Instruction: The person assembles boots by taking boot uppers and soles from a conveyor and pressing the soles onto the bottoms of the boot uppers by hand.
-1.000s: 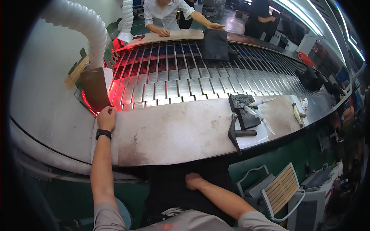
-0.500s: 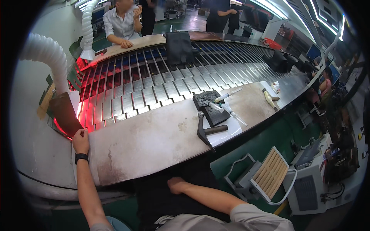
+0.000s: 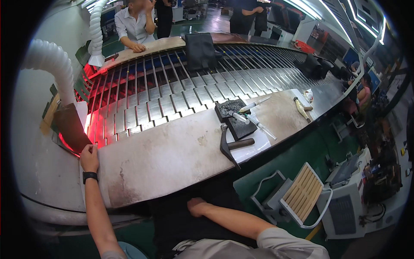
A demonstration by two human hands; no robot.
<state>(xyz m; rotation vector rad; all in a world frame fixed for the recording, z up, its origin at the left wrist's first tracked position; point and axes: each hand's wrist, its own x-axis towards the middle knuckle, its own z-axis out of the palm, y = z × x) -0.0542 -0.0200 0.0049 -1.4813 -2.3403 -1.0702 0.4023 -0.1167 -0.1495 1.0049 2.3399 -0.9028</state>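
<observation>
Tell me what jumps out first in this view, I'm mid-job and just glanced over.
The red glow at the left end of the slatted metal conveyor grabs the eye first, just beyond the left hand resting on the worn steel worktop. Next comes the white ribbed hose arching over it, then the hammer and syringes by a dark tray to the right.
</observation>
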